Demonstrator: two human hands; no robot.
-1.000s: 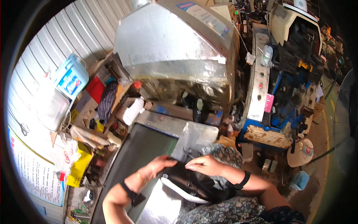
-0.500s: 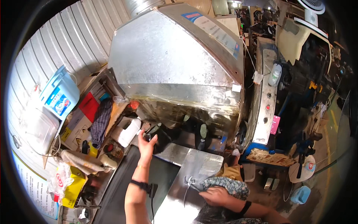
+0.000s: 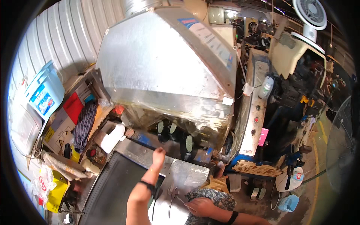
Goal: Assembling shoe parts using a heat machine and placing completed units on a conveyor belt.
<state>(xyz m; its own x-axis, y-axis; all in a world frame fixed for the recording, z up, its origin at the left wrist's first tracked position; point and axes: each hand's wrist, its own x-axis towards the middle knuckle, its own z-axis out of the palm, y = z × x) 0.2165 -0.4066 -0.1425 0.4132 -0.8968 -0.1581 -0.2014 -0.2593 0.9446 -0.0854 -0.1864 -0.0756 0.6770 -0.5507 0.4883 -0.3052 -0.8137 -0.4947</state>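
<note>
holding left hand (image 3: 159, 155) out near dark shoes (image 3: 189, 144) under metal hood (image 3: 161, 60); can't tell finger spread. pinching thin tool (image 3: 182, 200) in right hand (image 3: 200, 207), narrow grip, over shiny metal sheet (image 3: 176, 218), beside flowered fabric (image 3: 221, 197).

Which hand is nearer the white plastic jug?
Left: the left hand is right of the white plastic jug; the right hand is farther right, lower in view.

A workshop: big metal hood (image 3: 168, 60) and a machine (image 3: 245, 138) with push buttons (image 3: 256, 119).
</note>
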